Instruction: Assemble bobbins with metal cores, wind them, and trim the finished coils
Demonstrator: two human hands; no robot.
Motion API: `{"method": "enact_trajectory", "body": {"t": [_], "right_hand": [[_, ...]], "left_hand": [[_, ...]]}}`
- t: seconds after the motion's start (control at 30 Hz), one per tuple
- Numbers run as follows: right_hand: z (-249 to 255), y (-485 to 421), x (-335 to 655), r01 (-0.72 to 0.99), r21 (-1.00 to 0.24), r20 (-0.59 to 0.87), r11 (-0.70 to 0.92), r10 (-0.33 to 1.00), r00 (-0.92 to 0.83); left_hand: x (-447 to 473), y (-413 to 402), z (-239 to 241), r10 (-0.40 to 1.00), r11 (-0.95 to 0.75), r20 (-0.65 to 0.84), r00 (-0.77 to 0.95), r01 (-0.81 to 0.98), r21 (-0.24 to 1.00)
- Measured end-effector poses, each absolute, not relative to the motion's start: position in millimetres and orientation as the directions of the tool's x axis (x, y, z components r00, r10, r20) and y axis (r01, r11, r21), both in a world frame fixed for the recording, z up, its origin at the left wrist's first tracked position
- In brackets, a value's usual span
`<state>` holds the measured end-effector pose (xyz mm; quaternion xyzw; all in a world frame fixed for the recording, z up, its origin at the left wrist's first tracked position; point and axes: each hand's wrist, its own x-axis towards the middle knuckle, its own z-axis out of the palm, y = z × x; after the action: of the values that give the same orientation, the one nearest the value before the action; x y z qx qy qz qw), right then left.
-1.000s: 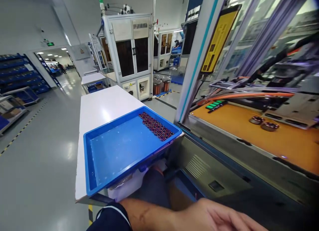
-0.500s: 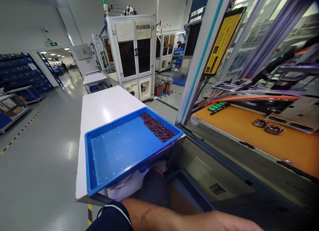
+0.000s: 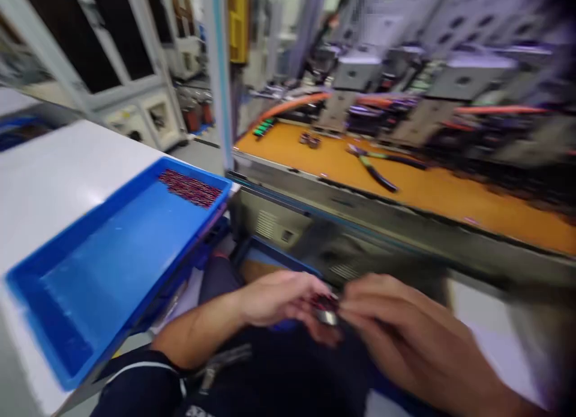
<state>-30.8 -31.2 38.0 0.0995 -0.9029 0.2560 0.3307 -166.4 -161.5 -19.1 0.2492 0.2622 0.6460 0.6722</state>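
Low in front of my body, my left hand (image 3: 285, 300) holds a small round motor stator (image 3: 326, 314), its silver rim and dark reddish windings blurred by motion. My right hand (image 3: 400, 324) meets it from the right, thumb and fingers pinched together at its edge. Whether those fingertips grip the stator itself or something tiny on it, I cannot tell. To my left, a blue tray (image 3: 130, 297) has a block of small dark red parts (image 3: 191, 189) packed in its far right corner.
The tray sits on a white table (image 3: 58, 165). Ahead is a machine with an orange work surface (image 3: 279, 144), bearing two stators (image 3: 310, 140), pliers (image 3: 373, 168) with dark handles, and a green-and-black strip (image 3: 263, 127). A metal frame post (image 3: 219, 75) rises between table and machine.
My view has swung right and down, so the tray now lies further left. Both hands are now together at the stator; before, only my left arm and part of that hand showed.
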Motion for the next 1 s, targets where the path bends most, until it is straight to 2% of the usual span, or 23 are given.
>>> {"method": "enact_trajectory", "body": {"t": [0.03, 0.07, 0.2, 0.33, 0.5, 0.63, 0.7, 0.77, 0.87, 1.0], "right_hand": [[40.5, -31.2, -30.2, -0.36, -0.375, 0.652, 0.854, -0.034, -0.758], [41.9, -30.2, -31.2, -0.362, -0.389, 0.653, 0.847, -0.023, -0.757], [41.9, -24.1, -34.4, -0.33, -0.422, 0.679, 0.844, 0.053, -0.732], [39.5, -26.0, -29.8, -0.215, -0.508, 0.66, 0.834, 0.216, -0.719], [28.4, -34.8, -32.3, -0.205, -0.624, 0.654, 0.754, 0.36, -0.666], [18.7, -45.9, -35.0, -0.189, -0.726, 0.613, 0.661, 0.499, -0.612], [17.4, -50.6, -34.3, -0.169, -0.825, 0.516, 0.539, 0.597, -0.614], [18.4, -53.3, -33.1, -0.147, -0.932, 0.338, 0.332, 0.646, -0.684], [19.5, -53.6, -32.4, -0.079, -0.997, 0.076, 0.021, 0.579, -0.811], [12.9, -51.4, -35.1, -0.007, -0.977, -0.101, -0.211, 0.495, -0.863]], "left_hand": [[-168.9, -161.2, -18.3, 0.993, 0.103, -0.022, 0.119, -0.73, 0.676], [-170.9, -160.5, -18.9, 0.99, 0.116, -0.022, 0.14, -0.708, 0.696], [-171.4, -158.0, -20.6, 0.999, -0.041, 0.026, -0.033, -0.626, 0.779], [-166.7, -155.2, -17.1, 0.973, -0.209, 0.121, -0.198, -0.525, 0.825], [-163.8, -150.3, -14.2, 0.87, -0.438, 0.311, -0.383, -0.309, 0.844], [-161.8, -149.1, -14.7, 0.781, -0.523, 0.393, -0.485, -0.162, 0.837], [-161.4, -149.1, -16.3, 0.759, -0.534, 0.406, -0.51, -0.13, 0.835], [-162.2, -149.4, -18.5, 0.756, -0.534, 0.416, -0.505, -0.109, 0.838], [-165.0, -149.6, -22.1, 0.786, -0.505, 0.397, -0.473, -0.122, 0.855], [-168.0, -149.0, -26.5, 0.818, -0.498, 0.378, -0.435, -0.205, 0.842]]}}
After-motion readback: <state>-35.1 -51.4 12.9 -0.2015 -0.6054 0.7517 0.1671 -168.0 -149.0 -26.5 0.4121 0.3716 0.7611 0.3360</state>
